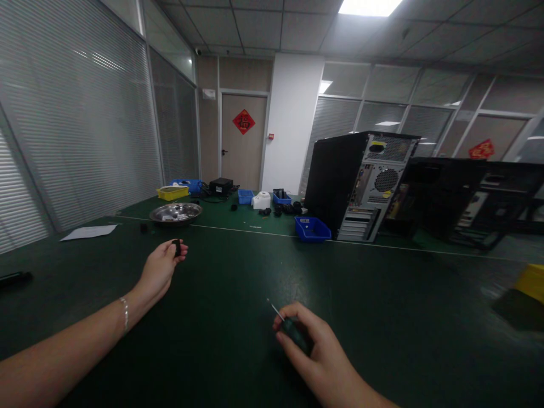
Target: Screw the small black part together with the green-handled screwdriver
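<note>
My left hand [164,266] is stretched forward over the green tabletop, its fingers closed on a small black piece [177,247] whose kind I cannot make out. Just beyond it stands a round metal bowl [187,215] with small bits inside. In my right hand [312,345], low and near the middle, is a screwdriver [294,333]. Its dark green handle lies in the palm, and the thin shaft points up and to the left, touching nothing. Part of the handle is hidden by the fingers.
A black computer tower [335,181] stands at the back right, with a blue bin [312,228] beside it. A paper sheet [88,232] lies at left. Farther back are a yellow tray [172,194], a black box [221,186] and a white part [261,200]. Something yellow [531,282] is at the right edge.
</note>
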The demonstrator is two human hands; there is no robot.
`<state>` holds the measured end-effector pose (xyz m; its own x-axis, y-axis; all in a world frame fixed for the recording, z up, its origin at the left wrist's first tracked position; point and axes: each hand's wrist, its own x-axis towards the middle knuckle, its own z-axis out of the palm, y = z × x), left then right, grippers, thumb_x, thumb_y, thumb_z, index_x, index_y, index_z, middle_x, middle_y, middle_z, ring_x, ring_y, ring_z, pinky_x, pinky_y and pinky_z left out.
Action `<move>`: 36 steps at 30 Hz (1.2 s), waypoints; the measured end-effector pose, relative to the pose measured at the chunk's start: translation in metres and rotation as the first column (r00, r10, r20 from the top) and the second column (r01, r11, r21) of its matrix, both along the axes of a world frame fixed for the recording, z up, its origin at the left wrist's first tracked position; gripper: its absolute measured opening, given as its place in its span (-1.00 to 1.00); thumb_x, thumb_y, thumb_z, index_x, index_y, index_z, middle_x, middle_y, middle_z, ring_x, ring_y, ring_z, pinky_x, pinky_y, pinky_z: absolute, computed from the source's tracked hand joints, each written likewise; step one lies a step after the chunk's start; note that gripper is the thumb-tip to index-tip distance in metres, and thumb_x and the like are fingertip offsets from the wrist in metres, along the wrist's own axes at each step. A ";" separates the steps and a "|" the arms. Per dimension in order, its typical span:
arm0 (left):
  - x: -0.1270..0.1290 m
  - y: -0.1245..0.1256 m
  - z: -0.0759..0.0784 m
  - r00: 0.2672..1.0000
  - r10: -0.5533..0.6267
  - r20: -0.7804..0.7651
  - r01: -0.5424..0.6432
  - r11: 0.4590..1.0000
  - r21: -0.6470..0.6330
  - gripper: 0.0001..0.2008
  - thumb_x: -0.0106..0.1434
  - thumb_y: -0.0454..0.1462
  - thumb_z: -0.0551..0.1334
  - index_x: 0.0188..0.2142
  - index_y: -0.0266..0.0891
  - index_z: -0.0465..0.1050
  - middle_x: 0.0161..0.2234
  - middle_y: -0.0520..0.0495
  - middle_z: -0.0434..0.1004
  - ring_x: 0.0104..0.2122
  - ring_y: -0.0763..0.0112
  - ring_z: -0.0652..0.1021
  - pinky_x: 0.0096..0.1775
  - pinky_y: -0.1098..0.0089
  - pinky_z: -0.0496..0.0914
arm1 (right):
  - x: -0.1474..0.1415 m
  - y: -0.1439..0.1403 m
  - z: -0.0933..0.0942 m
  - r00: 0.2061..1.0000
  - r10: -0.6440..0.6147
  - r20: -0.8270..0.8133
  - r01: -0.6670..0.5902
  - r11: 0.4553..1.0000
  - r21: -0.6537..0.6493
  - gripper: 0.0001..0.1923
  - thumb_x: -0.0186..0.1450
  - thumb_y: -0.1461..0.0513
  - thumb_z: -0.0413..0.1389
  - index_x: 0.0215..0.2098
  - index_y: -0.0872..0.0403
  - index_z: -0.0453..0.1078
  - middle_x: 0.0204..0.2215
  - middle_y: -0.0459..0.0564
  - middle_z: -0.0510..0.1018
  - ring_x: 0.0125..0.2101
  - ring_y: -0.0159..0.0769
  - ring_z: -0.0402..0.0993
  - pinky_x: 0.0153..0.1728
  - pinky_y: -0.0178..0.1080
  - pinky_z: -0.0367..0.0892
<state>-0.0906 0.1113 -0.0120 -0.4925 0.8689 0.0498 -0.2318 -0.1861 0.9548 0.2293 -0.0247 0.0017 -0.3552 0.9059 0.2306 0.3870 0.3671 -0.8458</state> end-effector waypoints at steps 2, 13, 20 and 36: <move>0.001 -0.003 0.002 1.000 -0.019 -0.009 0.019 1.000 0.008 -0.75 0.29 -0.53 0.06 -0.34 -0.31 0.48 -0.41 -0.01 0.50 -0.42 0.49 0.51 -0.36 0.53 0.40 | -0.001 -0.002 0.001 1.000 0.010 -0.008 -0.010 1.000 -0.008 -0.90 0.33 0.31 0.09 -0.18 0.07 0.40 -0.24 -0.03 0.54 -0.20 -0.21 0.50 -0.17 -0.24 0.37; 0.037 -0.035 0.017 0.951 -0.293 -0.098 0.293 0.956 -0.021 -0.84 0.22 -0.41 0.18 -0.23 -0.32 0.51 -0.39 -0.06 0.51 -0.34 0.35 0.50 -0.30 0.40 0.39 | -0.002 0.000 0.000 1.000 0.013 -0.007 -0.013 1.000 -0.002 -0.90 0.32 0.32 0.10 -0.19 0.07 0.40 -0.26 -0.04 0.55 -0.22 -0.23 0.51 -0.18 -0.26 0.38; 0.072 -0.072 0.015 0.694 -0.698 -0.177 0.676 0.716 -0.174 -0.70 0.31 -0.17 0.16 -0.06 -0.32 0.44 -0.44 -0.02 0.47 -0.51 0.43 0.40 -0.45 0.41 0.24 | -0.004 0.001 -0.003 1.000 0.020 -0.021 -0.020 1.000 0.004 -0.90 0.33 0.32 0.09 -0.19 0.08 0.39 -0.28 -0.03 0.54 -0.23 -0.23 0.50 -0.18 -0.27 0.38; 0.084 -0.095 0.015 0.423 -0.833 -0.356 0.793 0.531 -0.300 -0.73 0.25 -0.15 0.21 -0.14 -0.25 0.51 -0.42 0.02 0.45 -0.44 0.39 0.45 -0.37 0.38 0.33 | -0.003 -0.003 0.007 0.988 0.140 0.071 -0.145 0.986 0.082 -0.70 0.36 0.31 0.06 0.03 -0.05 0.42 -0.19 0.00 0.53 -0.17 -0.22 0.49 -0.14 -0.21 0.38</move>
<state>-0.0068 0.0167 0.0032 0.5019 0.8640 -0.0407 0.1734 -0.0544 0.9833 0.2268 -0.0277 0.0090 -0.4961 0.8225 0.2782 0.3788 0.4933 -0.7830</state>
